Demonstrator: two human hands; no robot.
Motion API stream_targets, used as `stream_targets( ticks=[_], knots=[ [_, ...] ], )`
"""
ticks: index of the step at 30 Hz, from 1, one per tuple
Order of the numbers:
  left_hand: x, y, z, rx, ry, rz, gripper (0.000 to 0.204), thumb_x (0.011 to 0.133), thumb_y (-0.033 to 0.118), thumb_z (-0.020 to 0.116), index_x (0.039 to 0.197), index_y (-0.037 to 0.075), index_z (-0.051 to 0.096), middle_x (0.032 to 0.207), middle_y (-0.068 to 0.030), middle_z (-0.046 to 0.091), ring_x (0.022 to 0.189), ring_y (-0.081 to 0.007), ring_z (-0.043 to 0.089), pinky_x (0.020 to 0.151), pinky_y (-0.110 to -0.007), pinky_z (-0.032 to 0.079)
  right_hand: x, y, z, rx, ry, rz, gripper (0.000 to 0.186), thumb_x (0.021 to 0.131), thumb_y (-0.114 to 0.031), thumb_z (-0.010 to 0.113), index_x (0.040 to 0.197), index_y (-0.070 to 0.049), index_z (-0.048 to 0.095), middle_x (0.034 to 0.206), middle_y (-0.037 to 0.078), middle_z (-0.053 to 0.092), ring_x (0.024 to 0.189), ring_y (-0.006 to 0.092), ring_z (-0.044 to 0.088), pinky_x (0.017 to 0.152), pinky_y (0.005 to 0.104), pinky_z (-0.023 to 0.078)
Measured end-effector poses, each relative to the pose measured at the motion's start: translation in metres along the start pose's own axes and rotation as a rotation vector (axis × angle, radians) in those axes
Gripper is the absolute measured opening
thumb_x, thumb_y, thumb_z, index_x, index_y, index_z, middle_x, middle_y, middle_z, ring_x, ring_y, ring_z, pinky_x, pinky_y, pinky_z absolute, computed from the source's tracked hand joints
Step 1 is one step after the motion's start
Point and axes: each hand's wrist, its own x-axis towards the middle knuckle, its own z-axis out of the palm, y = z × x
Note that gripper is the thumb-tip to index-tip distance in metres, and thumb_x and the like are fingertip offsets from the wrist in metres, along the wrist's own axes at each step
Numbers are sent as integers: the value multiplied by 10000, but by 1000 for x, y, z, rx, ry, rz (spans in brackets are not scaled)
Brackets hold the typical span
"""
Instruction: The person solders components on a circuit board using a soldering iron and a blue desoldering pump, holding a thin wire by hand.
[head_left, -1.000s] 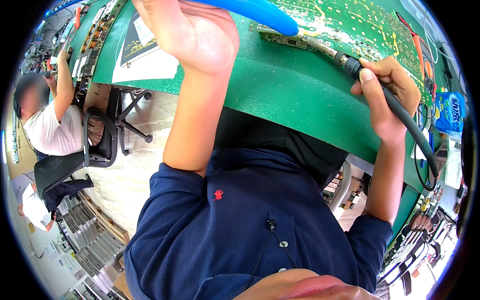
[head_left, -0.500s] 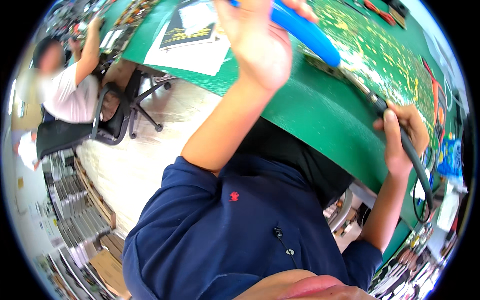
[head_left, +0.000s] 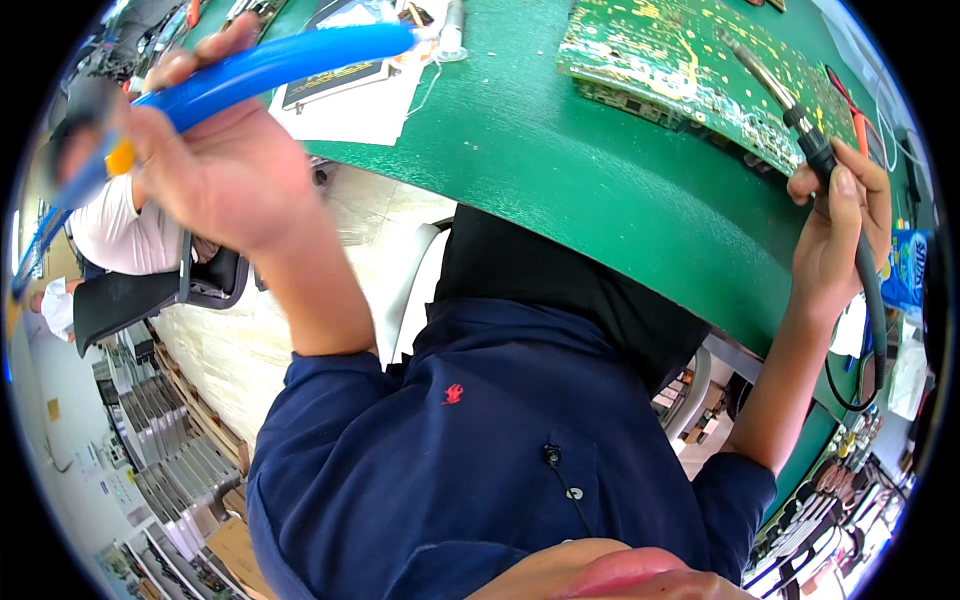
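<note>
In my raised left hand [head_left: 225, 165] is a blue solder sucker [head_left: 290, 68], held with the fingers wrapped around it. Its pale tip points right, above papers on the bench, and a small yellow part shows near my thumb. The sucker's rear end is blurred toward the left rim. My right hand [head_left: 840, 215] grips a soldering iron [head_left: 775, 90] by its black handle. The iron's metal tip is over a large green circuit board [head_left: 640, 50], its contact with the board hard to tell; the black cord hangs down past my wrist.
The green bench [head_left: 500, 150] runs across the top, with white papers [head_left: 375, 120] at its left. A blue packet [head_left: 905, 270] and red-handled tools stand at the right. Further left, a person [head_left: 105, 230] sits on a black chair [head_left: 135, 290], near racks of grey boxes [head_left: 180, 450].
My left hand has swung left with the solder sucker, away from the board and iron. My right hand has moved slightly right, and the iron's tip has lifted toward the board's far part.
</note>
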Motion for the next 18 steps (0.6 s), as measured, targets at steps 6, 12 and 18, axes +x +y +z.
stream_targets(
  ticks=[6, 12, 18],
  knots=[
    [16, 12, -21, 241, -157, -133, 272, 859, 40, 610, 1104, 4, 497, 822, -134, 580, 686, -211, 570, 671, -358, 486, 0, 0, 3, -72, 0, -56, 305, 901, -126, 517, 1090, 113, 531, 756, 136, 635, 661, 137, 566, 645, 244, 443],
    [-11, -6, -6, 661, -339, -352, 396, 787, 53, 705, 1130, -18, 521, 896, -41, 594, 676, -59, 531, 601, -172, 426, 0, 0, -2, -70, 11, -52, 353, 916, -166, 507, 1113, 127, 520, 752, 152, 639, 665, 153, 579, 647, 243, 449],
    [-38, -35, -2, 854, -517, -378, 409, 752, -5, 682, 1138, 48, 558, 843, -14, 585, 726, -44, 518, 656, -167, 421, 2, 6, -2, -252, 18, -49, 605, 957, -406, 422, 1191, 151, 437, 837, 197, 636, 705, 195, 595, 680, 280, 467]
  ],
)
